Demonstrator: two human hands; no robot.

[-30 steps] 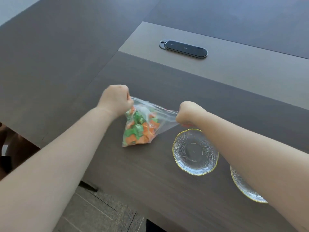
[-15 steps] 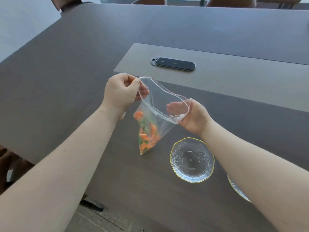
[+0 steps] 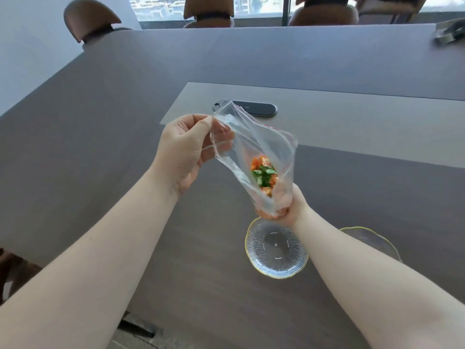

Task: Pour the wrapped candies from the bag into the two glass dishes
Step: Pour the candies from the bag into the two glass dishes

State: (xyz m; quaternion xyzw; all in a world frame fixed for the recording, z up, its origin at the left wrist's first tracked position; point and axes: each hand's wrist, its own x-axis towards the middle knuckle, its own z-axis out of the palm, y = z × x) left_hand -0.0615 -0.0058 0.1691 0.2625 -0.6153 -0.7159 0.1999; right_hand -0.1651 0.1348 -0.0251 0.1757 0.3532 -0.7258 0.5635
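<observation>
A clear zip bag (image 3: 254,144) hangs in the air with its mouth open and facing up. Orange and green wrapped candies (image 3: 264,176) sit at its bottom. My left hand (image 3: 186,153) pinches the bag's upper left rim. My right hand (image 3: 281,206) grips the bag's bottom from below. Directly beneath that hand stands a gold-rimmed glass dish (image 3: 275,249), with nothing in it. A second glass dish (image 3: 370,239) lies to its right, partly hidden behind my right forearm.
A dark oval panel (image 3: 256,109) is set into the lighter strip of the brown table (image 3: 100,117), just behind the bag. Chairs (image 3: 93,18) stand along the far edge. A dark object (image 3: 450,34) lies at the far right corner.
The bag has been lifted off the table and pulled open. My right hand let go of the rim and moved under the bag to grip its bottom. The camera tilted upward.
</observation>
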